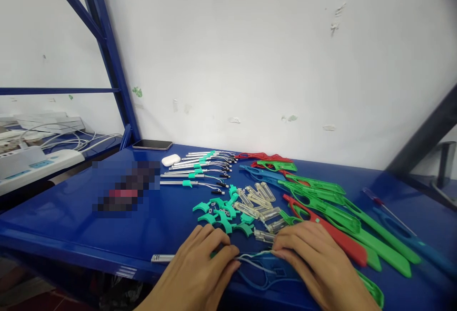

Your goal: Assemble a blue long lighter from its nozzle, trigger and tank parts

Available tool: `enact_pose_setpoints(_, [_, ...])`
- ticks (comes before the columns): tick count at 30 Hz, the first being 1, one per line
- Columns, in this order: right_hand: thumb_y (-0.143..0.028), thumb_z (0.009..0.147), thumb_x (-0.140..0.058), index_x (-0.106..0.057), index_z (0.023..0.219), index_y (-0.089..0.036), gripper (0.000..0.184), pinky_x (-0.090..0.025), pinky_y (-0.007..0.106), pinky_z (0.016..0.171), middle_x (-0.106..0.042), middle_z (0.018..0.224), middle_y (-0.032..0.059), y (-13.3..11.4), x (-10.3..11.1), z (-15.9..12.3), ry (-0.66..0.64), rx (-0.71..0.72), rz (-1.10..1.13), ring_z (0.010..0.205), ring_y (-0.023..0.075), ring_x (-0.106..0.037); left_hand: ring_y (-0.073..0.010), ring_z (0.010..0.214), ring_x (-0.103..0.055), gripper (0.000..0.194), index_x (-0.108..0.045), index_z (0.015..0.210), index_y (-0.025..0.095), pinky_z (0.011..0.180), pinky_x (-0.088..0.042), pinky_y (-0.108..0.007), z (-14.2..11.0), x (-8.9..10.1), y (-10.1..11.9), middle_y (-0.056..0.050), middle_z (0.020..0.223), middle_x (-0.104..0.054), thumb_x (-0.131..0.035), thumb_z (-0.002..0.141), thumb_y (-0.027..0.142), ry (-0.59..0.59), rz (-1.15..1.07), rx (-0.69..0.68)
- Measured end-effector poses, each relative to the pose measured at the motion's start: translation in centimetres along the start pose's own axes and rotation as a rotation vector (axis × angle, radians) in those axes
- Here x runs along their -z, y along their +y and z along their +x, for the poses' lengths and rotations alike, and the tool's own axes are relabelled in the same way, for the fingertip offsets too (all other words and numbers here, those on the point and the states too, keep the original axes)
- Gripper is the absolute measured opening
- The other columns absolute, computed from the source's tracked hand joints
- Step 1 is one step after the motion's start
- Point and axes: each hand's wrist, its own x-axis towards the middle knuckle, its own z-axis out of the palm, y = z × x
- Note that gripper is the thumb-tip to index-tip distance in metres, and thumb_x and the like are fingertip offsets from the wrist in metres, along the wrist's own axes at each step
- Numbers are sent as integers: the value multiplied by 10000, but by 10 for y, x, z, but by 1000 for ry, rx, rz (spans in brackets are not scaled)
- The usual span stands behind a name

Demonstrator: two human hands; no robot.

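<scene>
Left grip [200, 266] clasps silver tube [162, 258] near counter's front edge [89, 253], right grip [317, 254] pinches white wires [255, 255], red shell [342, 240] crowding close.

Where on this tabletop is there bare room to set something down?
The widest bare patch of the blue table is at left front, between the blurred patch, the front edge and the left hand. It's crowded from centre to right: teal clips, clear pieces and coloured casings surround the right hand.
</scene>
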Motion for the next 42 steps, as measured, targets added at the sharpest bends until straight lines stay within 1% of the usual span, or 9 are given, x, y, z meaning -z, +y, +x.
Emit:
enact_pose_setpoints(6, [-245, 1096, -601, -655, 1145, -295, 89, -555, 344, 901, -773, 1064, -3, -7, 0, -2, 2, -55, -26, 958, 193, -729, -218, 919, -673, 189, -674, 1153, 243, 878, -606, -350, -1, -1, -2, -31, 1052, -713, -512, 1098, 162, -7, 19, -25])
enact_pose_setpoints(10, [-307, 1076, -637, -640, 1268, -309, 192, -585, 371, 924, -757, 1105, 13, -8, 1, -2, 35, -102, -90, 1022, 219, -734, -212, 917, -677, 191, -672, 1147, 238, 884, -604, -334, -1, 0, -2, -33, 1043, -714, -498, 1108, 170, 18, 25, -44])
enact_pose_setpoints(15, [-332, 1101, -591, -680, 1192, -313, 129, -599, 369, 874, -754, 1021, 10, -6, 1, -1, 43, -100, -89, 949, 215, -742, -213, 909, -681, 206, -675, 1133, 239, 884, -611, -343, 0, 1, -2, -29, 1027, -711, -482, 1112, 172, 10, 21, -32])
enact_pose_setpoints(18, [-345, 1117, -556, -718, 1110, -312, 165, -599, 352, 859, -756, 997, 13, -5, 0, 0, 36, -85, -73, 923, 207, -742, -217, 912, -686, 199, -675, 1134, 238, 881, -614, -349, 0, 1, -2, -34, 1037, -713, -490, 1106, 169, 6, 28, -31])
enact_pose_setpoints(24, [-304, 1118, -547, -733, 1099, -293, 187, -590, 338, 835, -746, 1018, 28, -2, -4, -1, 10, -87, -48, 906, 200, -732, -208, 902, -693, 221, -686, 1131, 239, 889, -608, -337, 0, 0, -1, -31, 1025, -722, -477, 1109, 167, 15, 53, -45])
enact_pose_setpoints(30, [-240, 1093, -610, -685, 1068, -275, 86, -554, 317, 860, -773, 980, -4, -13, 4, 5, 109, -35, 11, 888, 177, -731, -206, 882, -691, 245, -692, 1129, 235, 847, -618, -333, -1, -3, -3, -32, 1028, -728, -455, 1116, 173, 10, 59, -48])
enact_pose_setpoints(34, [-299, 1101, -603, -678, 959, -268, 164, -556, 291, 759, -769, 843, -31, -19, 12, 10, 120, -60, 59, 744, 159, -709, -205, 903, -701, 269, -704, 1147, 229, 883, -621, -349, -1, -2, -3, -38, 1046, -736, -445, 1116, 162, -4, 69, -53])
enact_pose_setpoints(37, [-317, 1115, -576, -695, 968, -274, 194, -553, 287, 728, -780, 839, -39, -19, 12, 12, 122, -54, 58, 717, 153, -698, -202, 890, -702, 286, -711, 1152, 231, 875, -625, -346, 0, -1, -3, -37, 1043, -739, -437, 1114, 158, -1, 61, -46])
enact_pose_setpoints(42, [-312, 1104, -604, -704, 1063, -293, 110, -562, 281, 745, -805, 906, -48, -17, 12, 8, 120, -60, 65, 749, 151, -708, -210, 899, -707, 300, -713, 1178, 236, 873, -630, -350, -2, -2, -4, -40, 1052, -745, -424, 1123, 177, 11, 76, -71])
